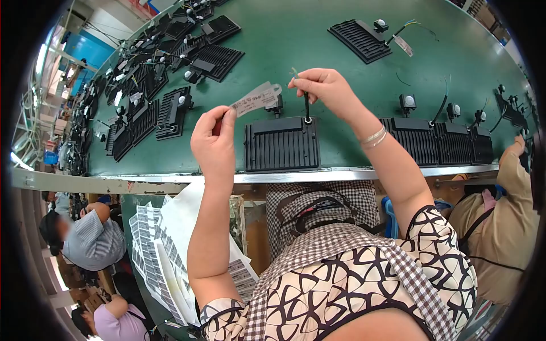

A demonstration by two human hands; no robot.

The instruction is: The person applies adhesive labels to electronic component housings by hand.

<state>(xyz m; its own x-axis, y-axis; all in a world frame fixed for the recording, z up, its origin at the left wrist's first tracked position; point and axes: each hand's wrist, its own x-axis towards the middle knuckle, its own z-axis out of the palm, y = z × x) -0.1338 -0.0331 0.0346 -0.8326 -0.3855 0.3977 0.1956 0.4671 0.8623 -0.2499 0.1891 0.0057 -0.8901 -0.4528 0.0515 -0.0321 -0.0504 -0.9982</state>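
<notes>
Left hand (215, 136) pinches a label (255, 101), right hand (326, 90) a cable (307, 107).

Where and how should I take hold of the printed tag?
On the printed tag, I'd pinch the free looped end, coming from the right: the strip slants up that way, and the left hand pinches its lower end. The right hand grips the black cable, so would probably need freeing first.

Grn tbl (284, 40), metal edge (273, 178), blk finned units (281, 149)
</notes>
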